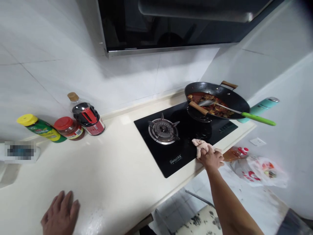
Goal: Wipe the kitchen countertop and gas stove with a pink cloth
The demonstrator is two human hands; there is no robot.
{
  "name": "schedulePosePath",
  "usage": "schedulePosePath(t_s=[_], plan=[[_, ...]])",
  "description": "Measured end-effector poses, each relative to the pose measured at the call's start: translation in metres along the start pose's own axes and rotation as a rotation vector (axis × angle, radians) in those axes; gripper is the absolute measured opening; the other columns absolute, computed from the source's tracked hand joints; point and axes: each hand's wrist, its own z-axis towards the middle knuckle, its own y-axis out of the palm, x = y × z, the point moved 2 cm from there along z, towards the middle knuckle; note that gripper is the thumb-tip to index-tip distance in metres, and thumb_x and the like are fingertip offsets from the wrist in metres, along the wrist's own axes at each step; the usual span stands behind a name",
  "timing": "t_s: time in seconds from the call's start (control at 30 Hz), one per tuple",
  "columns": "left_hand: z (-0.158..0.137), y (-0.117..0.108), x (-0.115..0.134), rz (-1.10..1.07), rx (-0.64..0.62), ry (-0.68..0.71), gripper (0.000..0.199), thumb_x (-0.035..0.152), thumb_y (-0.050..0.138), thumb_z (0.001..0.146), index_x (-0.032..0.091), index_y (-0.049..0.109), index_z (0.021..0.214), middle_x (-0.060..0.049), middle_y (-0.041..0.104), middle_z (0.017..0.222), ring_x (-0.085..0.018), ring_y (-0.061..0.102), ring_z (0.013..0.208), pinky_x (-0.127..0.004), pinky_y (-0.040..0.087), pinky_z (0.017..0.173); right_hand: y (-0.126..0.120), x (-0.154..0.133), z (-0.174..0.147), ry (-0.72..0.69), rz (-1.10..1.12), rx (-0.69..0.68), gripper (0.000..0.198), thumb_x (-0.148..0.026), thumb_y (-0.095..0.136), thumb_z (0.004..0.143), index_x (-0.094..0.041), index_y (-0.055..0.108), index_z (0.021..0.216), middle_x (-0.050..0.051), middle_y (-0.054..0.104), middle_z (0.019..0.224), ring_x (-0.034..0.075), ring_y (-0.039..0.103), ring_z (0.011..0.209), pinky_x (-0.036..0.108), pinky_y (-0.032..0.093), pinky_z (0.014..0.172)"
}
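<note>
My right hand (211, 159) presses a pale pink cloth (201, 146) onto the front edge of the black gas stove (156, 160), its fingers bent over the fabric. At the lower left, my left hand (60, 213) lies on the cream countertop (105, 173) with its fingers apart and holds nothing. The left burner (163, 130) is bare. On the right burner stands a wok (241, 101) with reddish food (221, 111) in it. A spatula with a green handle (259, 118) rests across the wok's rim.
Along the wall stand a dark sauce bottle (90, 119), a red-lidded jar (69, 128) and a green bottle with a yellow cap (45, 129). A range hood (171, 49) overhangs the stove. Below the counter's right end are an oil bottle (236, 154) and a plastic bag (259, 171).
</note>
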Motion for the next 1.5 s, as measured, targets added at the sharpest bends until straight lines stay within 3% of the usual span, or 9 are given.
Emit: schedulePosePath(t_s=[0.13, 0.4, 0.57, 0.8, 0.93, 1.07, 1.13, 1.27, 1.5], plan=[[-0.002, 0.000, 0.002, 0.017, 0.018, 0.014, 0.065, 0.055, 0.018, 0.097, 0.018, 0.050, 0.139, -0.016, 0.039, 0.157, -0.032, 0.030, 0.148, -0.056, 0.028, 0.116, 0.002, -0.016, -0.061, -0.083, 0.035, -0.021, 0.057, -0.056, 0.038, 0.094, -0.025, 0.050, 0.140, 0.020, 0.047, 0.135, 0.040, 0.044, 0.124, 0.057, 0.036, 0.096], [-0.006, 0.002, 0.001, 0.004, 0.063, 0.044, 0.059, 0.049, 0.023, 0.099, 0.017, 0.051, 0.140, -0.017, 0.040, 0.157, -0.032, 0.030, 0.148, -0.055, 0.029, 0.115, -0.012, -0.064, -0.285, -0.595, -0.008, 0.037, 0.060, -0.046, 0.049, 0.093, -0.015, 0.048, 0.144, 0.024, 0.051, 0.130, 0.039, 0.048, 0.114, 0.057, 0.034, 0.098], [-0.008, 0.007, -0.002, -0.041, 0.101, 0.080, 0.055, 0.044, 0.030, 0.098, 0.015, 0.053, 0.138, -0.020, 0.042, 0.155, -0.035, 0.031, 0.147, -0.057, 0.029, 0.115, -0.028, -0.094, -0.393, -0.870, 0.128, -0.154, 0.070, -0.056, 0.064, 0.083, -0.022, 0.051, 0.143, 0.021, 0.052, 0.134, 0.041, 0.043, 0.120, 0.063, 0.028, 0.103], [-0.020, 0.010, -0.023, -0.467, 0.203, 0.097, 0.048, 0.046, 0.042, 0.092, 0.018, 0.064, 0.124, -0.019, 0.054, 0.146, -0.034, 0.041, 0.142, -0.057, 0.031, 0.116, -0.045, -0.127, -0.495, -1.151, 0.562, -0.571, 0.064, -0.018, 0.068, 0.070, -0.032, 0.059, 0.132, 0.011, 0.057, 0.128, 0.035, 0.050, 0.114, 0.056, 0.038, 0.098], [-0.046, 0.005, -0.043, -0.568, 0.223, 0.081, 0.046, 0.051, 0.044, 0.091, 0.022, 0.065, 0.119, -0.013, 0.066, 0.129, -0.029, 0.056, 0.127, -0.054, 0.043, 0.110, -0.052, -0.148, -0.503, -0.899, 1.072, -0.905, 0.056, -0.022, 0.057, 0.079, -0.024, 0.052, 0.135, 0.009, 0.061, 0.128, 0.026, 0.056, 0.118, 0.044, 0.043, 0.103], [-0.082, 0.002, -0.058, -0.650, 0.210, 0.051, 0.045, 0.052, 0.043, 0.092, 0.022, 0.065, 0.117, -0.010, 0.069, 0.120, -0.025, 0.064, 0.115, -0.048, 0.052, 0.103, -0.054, -0.143, -0.434, -0.616, 1.206, -1.190, 0.061, -0.039, 0.054, 0.086, -0.021, 0.040, 0.142, 0.010, 0.064, 0.129, 0.022, 0.062, 0.112, 0.039, 0.050, 0.098], [-0.099, 0.003, -0.064, -0.704, 0.181, 0.030, 0.044, 0.051, 0.044, 0.092, 0.021, 0.065, 0.117, -0.010, 0.069, 0.120, -0.025, 0.065, 0.115, -0.048, 0.053, 0.101, -0.049, -0.126, -0.378, -0.610, 1.132, -1.058, 0.064, -0.046, 0.057, 0.082, -0.018, 0.045, 0.138, 0.014, 0.061, 0.132, 0.025, 0.062, 0.113, 0.041, 0.050, 0.098], [-0.120, 0.008, -0.070, -0.740, 0.146, 0.057, 0.041, 0.047, 0.048, 0.092, 0.022, 0.065, 0.119, -0.011, 0.067, 0.124, -0.026, 0.062, 0.120, -0.050, 0.052, 0.104, -0.033, -0.083, -0.296, -0.486, 0.873, -0.438, 0.065, -0.051, 0.050, 0.082, -0.014, 0.049, 0.135, 0.020, 0.058, 0.129, 0.029, 0.062, 0.105, 0.047, 0.051, 0.093], [-0.114, 0.006, -0.066, -0.647, 0.277, 0.159, 0.034, 0.040, 0.051, 0.093, 0.022, 0.068, 0.115, -0.012, 0.066, 0.125, -0.026, 0.059, 0.122, -0.048, 0.049, 0.107, -0.016, -0.126, -0.380, -0.879, 0.369, -0.216, 0.059, -0.053, 0.039, 0.096, -0.019, 0.053, 0.142, 0.019, 0.046, 0.150, 0.037, 0.036, 0.143, 0.058, 0.032, 0.113]])
